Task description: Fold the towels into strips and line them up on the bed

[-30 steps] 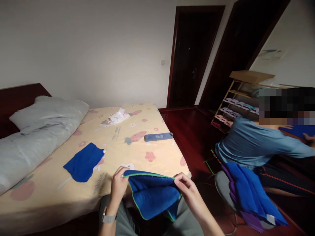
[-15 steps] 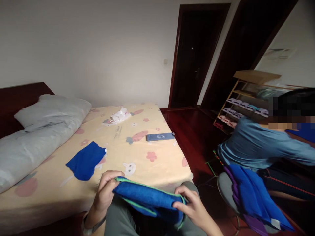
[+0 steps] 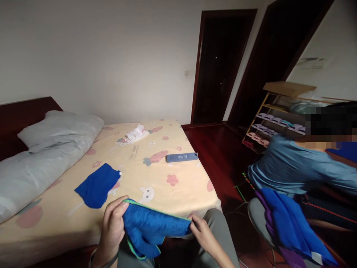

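A blue cloth (image 3: 156, 222) with green edging is stretched between my hands above my lap, its lower part hanging in folds. My left hand (image 3: 115, 222) is closed on its upper left corner, thumb on top. At the right end, my right hand (image 3: 201, 231) pinches the other corner between thumb and fingers. On the bed in front of me lies a plain blue piece of fabric (image 3: 98, 186), apart from both hands. Farther off on the sheet is a slim grey-blue case (image 3: 182, 157) with lettering.
The bed (image 3: 167, 193) has a patterned yellow sheet, a crumpled white bag (image 3: 136, 134) and a grey quilt (image 3: 55, 145). At right a person (image 3: 290, 163) sits with blue garments (image 3: 295, 219) on the grey seat. A shoe rack (image 3: 267, 123) stands behind.
My hands have shifted left with the cloth. It has been pulled straighter along its top edge, and its lower folds now hang more to the left.
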The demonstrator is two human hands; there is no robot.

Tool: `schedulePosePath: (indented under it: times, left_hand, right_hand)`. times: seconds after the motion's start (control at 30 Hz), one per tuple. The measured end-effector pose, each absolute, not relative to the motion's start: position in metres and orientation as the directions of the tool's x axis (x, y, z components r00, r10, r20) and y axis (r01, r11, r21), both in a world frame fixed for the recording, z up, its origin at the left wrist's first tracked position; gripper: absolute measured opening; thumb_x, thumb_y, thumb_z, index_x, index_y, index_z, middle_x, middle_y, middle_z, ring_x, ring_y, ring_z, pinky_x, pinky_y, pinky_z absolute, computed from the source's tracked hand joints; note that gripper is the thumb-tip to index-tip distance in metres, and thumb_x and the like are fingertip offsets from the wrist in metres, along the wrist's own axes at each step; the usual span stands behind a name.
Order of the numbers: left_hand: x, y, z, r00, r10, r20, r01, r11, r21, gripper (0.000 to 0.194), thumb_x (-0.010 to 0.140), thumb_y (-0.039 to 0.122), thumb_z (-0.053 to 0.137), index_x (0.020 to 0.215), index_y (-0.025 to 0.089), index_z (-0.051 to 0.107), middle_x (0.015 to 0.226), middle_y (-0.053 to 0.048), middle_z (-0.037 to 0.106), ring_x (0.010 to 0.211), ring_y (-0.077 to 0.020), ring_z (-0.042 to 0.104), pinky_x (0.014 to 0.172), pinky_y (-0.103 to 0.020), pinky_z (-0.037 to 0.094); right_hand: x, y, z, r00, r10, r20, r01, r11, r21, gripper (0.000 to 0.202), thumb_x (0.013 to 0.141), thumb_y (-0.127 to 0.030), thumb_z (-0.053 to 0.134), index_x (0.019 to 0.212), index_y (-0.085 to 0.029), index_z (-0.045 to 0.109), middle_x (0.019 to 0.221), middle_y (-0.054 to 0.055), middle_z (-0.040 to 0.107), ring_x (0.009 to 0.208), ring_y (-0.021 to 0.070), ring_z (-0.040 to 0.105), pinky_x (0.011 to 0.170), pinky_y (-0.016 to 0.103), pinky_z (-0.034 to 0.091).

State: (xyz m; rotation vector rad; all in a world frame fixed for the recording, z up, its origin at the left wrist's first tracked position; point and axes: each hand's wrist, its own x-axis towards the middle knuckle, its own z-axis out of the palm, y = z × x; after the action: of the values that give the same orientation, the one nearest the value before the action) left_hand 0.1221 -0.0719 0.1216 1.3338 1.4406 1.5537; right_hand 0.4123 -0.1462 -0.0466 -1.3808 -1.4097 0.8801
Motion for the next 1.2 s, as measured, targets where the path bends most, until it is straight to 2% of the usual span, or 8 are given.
schedulePosePath:
  times: [0.2,0.5,0.6,0.67,0.8,0.9,1.03,1.2]
  left_hand:
    - [0.105,-0.047,0.125,0.071,0.967,0.245,0.291,-0.255,0.922,0.033,0.082,0.052,0.065,0.074,0.020,0.060,0.068,0.002,0.057,0.067,-0.0146,0.054,0.064,-0.023,0.045]
    - [0.205,-0.087,0.082,0.472,0.881,0.032,0.302,-0.196,0.933,0.034,0.099,0.051,0.039,0.114,0.024,0.055,0.091,-0.003,0.064,0.085,-0.0165,0.062,0.081,-0.027,0.050]
    - [0.224,-0.098,0.081,0.599,0.799,0.051,0.223,-0.228,0.948,0.043,0.097,0.048,0.048,0.134,0.026,0.048,0.121,-0.008,0.064,0.112,-0.0193,0.060,0.100,-0.029,0.044]
    - [0.228,-0.096,0.084,0.648,0.758,0.081,0.183,-0.257,0.949,0.039,0.094,0.048,0.055,0.124,0.023,0.056,0.116,-0.007,0.066,0.108,-0.0199,0.061,0.097,-0.028,0.046]
    - [0.231,-0.087,0.088,0.603,0.793,0.086,0.256,-0.295,0.921,0.029,0.093,0.047,0.056,0.084,0.020,0.059,0.076,0.001,0.061,0.072,-0.0132,0.057,0.067,-0.022,0.044]
    - [0.236,-0.083,0.090,0.487,0.868,0.098,0.243,-0.243,0.939,0.032,0.094,0.049,0.052,0.078,0.021,0.052,0.068,0.003,0.053,0.064,-0.0118,0.051,0.060,-0.022,0.041]
    - [0.235,-0.078,0.101,0.359,0.930,0.074,0.119,-0.124,0.985,0.036,0.093,0.054,0.053,0.078,0.023,0.044,0.064,0.007,0.040,0.055,-0.0088,0.041,0.051,-0.020,0.036]
    - [0.209,-0.068,0.131,0.230,0.972,-0.040,-0.021,0.046,0.999,0.039,0.083,0.058,0.062,0.083,0.023,0.045,0.060,0.011,0.031,0.044,-0.0043,0.032,0.043,-0.015,0.029]
  right_hand:
    - [0.462,-0.150,0.004,0.405,0.881,0.242,0.199,0.174,-0.964,0.039,0.091,-0.057,0.053,0.080,-0.021,0.061,0.068,0.000,0.055,0.061,0.0148,0.050,0.056,0.023,0.043]
    - [0.389,-0.138,0.072,0.114,0.926,0.361,0.155,0.342,-0.927,0.017,0.095,-0.036,0.060,0.103,-0.022,0.065,0.094,0.004,0.067,0.088,0.0172,0.063,0.080,0.026,0.050]
    - [0.379,-0.135,0.073,0.165,0.927,0.337,0.046,0.334,-0.941,0.016,0.092,-0.037,0.064,0.102,-0.023,0.063,0.090,0.002,0.064,0.084,0.0160,0.061,0.078,0.025,0.050]
    - [0.383,-0.135,0.073,0.215,0.936,0.278,-0.037,0.292,-0.956,0.020,0.089,-0.038,0.069,0.100,-0.024,0.062,0.082,-0.001,0.060,0.079,0.0150,0.059,0.074,0.024,0.049]
    - [0.392,-0.139,0.063,0.208,0.960,0.187,-0.181,0.226,-0.957,0.033,0.085,-0.041,0.073,0.110,-0.025,0.058,0.086,0.000,0.060,0.078,0.0153,0.058,0.072,0.025,0.049]
    - [0.385,-0.144,0.042,0.154,0.966,0.209,-0.132,0.229,-0.964,0.055,0.081,-0.039,0.077,0.128,-0.027,0.050,0.105,0.004,0.064,0.090,0.0191,0.061,0.082,0.031,0.051]
    - [0.366,-0.147,0.000,0.107,0.969,0.222,0.172,0.201,-0.964,0.023,0.090,-0.032,0.062,0.112,-0.023,0.062,0.101,0.006,0.066,0.093,0.0212,0.061,0.087,0.033,0.049]
    - [0.360,-0.146,-0.045,0.061,0.985,0.161,0.229,0.143,-0.963,0.009,0.089,-0.023,0.055,0.091,-0.021,0.064,0.092,0.004,0.066,0.090,0.0213,0.063,0.085,0.032,0.050]
